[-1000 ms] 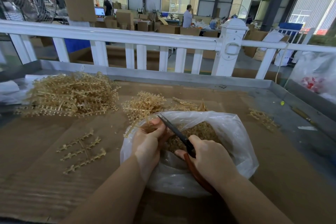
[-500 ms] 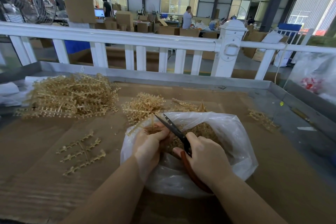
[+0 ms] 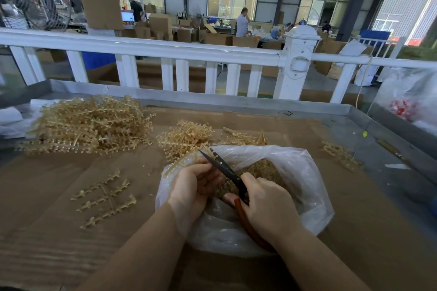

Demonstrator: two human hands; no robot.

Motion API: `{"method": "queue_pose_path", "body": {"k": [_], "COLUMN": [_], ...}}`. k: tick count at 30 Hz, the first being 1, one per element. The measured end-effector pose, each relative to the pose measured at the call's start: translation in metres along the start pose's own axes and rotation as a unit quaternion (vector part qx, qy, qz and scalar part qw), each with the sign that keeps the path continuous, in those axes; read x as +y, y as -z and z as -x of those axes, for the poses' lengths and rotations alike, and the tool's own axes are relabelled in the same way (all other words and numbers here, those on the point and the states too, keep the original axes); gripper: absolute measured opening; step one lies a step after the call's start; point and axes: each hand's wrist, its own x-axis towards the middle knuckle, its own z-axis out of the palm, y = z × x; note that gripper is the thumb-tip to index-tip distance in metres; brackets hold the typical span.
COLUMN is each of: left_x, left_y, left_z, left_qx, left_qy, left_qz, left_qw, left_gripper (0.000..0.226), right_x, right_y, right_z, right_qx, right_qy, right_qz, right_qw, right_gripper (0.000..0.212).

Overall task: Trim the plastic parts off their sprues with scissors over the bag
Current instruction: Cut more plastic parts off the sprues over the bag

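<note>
Trimming is under way at centre frame. The left hand [image 3: 191,186] pinches a sprue [image 3: 177,165] at the near-left rim of the bag [image 3: 305,172]. The right hand [image 3: 267,203] is curled round the red handles of the scissors [image 3: 224,168], whose dark blades stand parted above the bag's mouth, tips pointing up and left across the sprue.

Progress, as judged: the bag holds a fair bed of cut parts, so a good share is done. Much is left: a large pile [image 3: 87,125] at upper left, a smaller heap [image 3: 186,137] just behind the bag, and a few strips [image 3: 104,198] at lower left. A small cluster [image 3: 338,153] lies well apart at right; trimmed or not, I cannot tell.

Room: the cardboard-covered worktop [image 3: 47,243] is open on the near side and to the right of the bag. A raised metal lip [image 3: 212,101] bounds the far edge, with a white railing [image 3: 165,54] beyond. The heap crowds the bag's far rim, close to the blade tips.
</note>
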Motion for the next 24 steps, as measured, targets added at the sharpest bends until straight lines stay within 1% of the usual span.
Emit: {"method": "queue_pose_path", "body": {"k": [2, 5, 8, 13, 18, 24], "left_x": [0.0005, 0.0006, 0.0003, -0.0005, -0.0025, -0.0025], "left_y": [0.0009, 0.0010, 0.0016, 0.0042, 0.0023, 0.0025], "left_z": [-0.0003, -0.0002, -0.0014, -0.0038, -0.0033, -0.0035], "left_qx": [0.001, 0.002, 0.000, -0.015, -0.011, -0.013], "left_qy": [0.002, 0.008, 0.013, 0.004, -0.012, -0.009], "left_qz": [0.006, 0.008, 0.010, 0.004, 0.002, -0.016], "left_qw": [1.000, 1.000, 1.000, 1.000, 1.000, 1.000], "left_gripper": [0.024, 0.016, 0.013, 0.013, 0.009, 0.009], "right_x": [0.0001, -0.0001, -0.0010, -0.0009, -0.0003, -0.0015], "right_y": [-0.0002, 0.0000, 0.0004, 0.0003, 0.0012, 0.0024], "right_z": [0.0002, 0.0007, -0.0003, 0.0004, 0.0003, 0.0008], "right_qx": [0.000, 0.001, 0.005, 0.009, 0.012, 0.014], "right_qy": [-0.001, -0.002, -0.001, 0.000, 0.003, -0.001], "right_qz": [-0.003, -0.009, -0.011, -0.014, -0.018, -0.019], "right_qw": [1.000, 1.000, 1.000, 1.000, 1.000, 1.000], "right_gripper": [0.039, 0.039, 0.038, 0.039, 0.038, 0.036]}}
